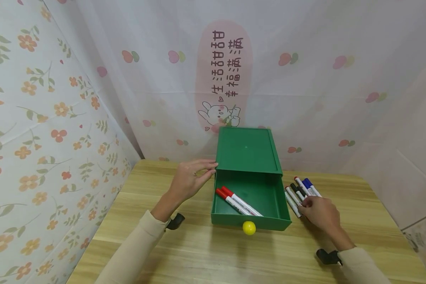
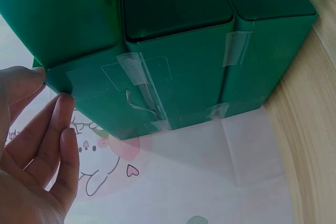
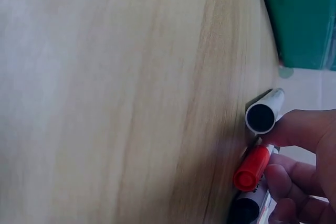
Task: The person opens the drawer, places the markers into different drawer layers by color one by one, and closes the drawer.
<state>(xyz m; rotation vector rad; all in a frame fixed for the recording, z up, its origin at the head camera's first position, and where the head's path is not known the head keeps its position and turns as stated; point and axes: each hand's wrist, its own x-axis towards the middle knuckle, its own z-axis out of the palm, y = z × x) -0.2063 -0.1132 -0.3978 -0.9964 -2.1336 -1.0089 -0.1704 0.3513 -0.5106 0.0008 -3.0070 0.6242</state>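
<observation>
Table (image 1: 198,252), hands (image 1: 189,179) on cabinet (image 1: 246,152) and marker (image 3: 254,167)

Place: a cloth-lined indoor nook; home, office or studio cannot be told
Left cloth (image 1: 12,108): orange flowers (image 1: 27,42) on white
Back cloth (image 1: 156,79): fruit prints (image 1: 127,56), a cartoon rabbit (image 1: 218,113), Chinese lettering (image 1: 218,63)
Table (image 1: 127,244): wood-grain top, close against the back cloth
Desk goods: markers (image 1: 234,203) in and beside a green drawer box (image 1: 246,150)
</observation>
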